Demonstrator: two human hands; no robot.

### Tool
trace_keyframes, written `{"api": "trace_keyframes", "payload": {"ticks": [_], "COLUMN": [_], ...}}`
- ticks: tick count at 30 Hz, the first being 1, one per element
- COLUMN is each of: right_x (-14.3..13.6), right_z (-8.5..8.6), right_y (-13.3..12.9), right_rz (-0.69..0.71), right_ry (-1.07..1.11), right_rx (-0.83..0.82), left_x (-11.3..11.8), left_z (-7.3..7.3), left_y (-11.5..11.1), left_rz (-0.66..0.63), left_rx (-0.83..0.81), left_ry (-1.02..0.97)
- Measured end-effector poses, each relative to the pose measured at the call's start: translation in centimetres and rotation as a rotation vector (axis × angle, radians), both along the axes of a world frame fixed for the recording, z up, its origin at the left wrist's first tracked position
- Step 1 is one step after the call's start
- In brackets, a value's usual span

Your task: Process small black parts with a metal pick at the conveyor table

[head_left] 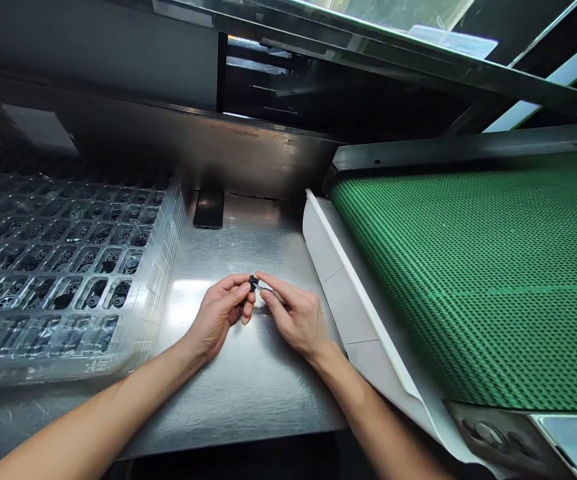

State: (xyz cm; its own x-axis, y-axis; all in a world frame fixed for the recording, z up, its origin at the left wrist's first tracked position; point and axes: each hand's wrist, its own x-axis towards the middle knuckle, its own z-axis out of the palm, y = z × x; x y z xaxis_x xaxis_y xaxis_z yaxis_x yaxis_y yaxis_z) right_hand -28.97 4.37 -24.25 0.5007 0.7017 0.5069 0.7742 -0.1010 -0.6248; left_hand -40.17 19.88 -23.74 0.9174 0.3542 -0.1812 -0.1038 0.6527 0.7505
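A small black part (253, 283) is pinched between the thumb and fingers of my left hand (221, 309), above the metal tabletop (238, 393). My right hand (295, 317) is closed right beside it, its index fingertip meeting the part's upper edge. A thin pale sliver shows between my right thumb and the part; it is too small to name. My fingers cover much of the black part. Left of my hands lies a stack of clear plastic trays (141, 313), its pockets holding many dark round parts.
A green mesh conveyor belt (488, 260) runs along the right. Between it and the tabletop stands a white guard panel (353, 293). Behind my hands, a black phone-like slab (209, 209) lies near the metal back wall (263, 157). A metal frame crosses overhead.
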Motion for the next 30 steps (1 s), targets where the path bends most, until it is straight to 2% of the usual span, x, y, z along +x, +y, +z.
{"api": "trace_keyframes", "payload": {"ticks": [24,30], "right_x": [0.02,0.17], "right_z": [-0.12,0.06], "right_y": [0.09,0.04], "right_rz": [0.009,-0.055], "right_ry": [-0.018,-0.013], "right_rx": [0.005,0.02], "left_x": [-0.01,-0.05], "left_z": [-0.09,-0.17], "left_y": [-0.08,-0.13], "left_rz": [-0.006,-0.01], "left_rx": [-0.013,0.001], "left_ry": [0.005,0.002]}}
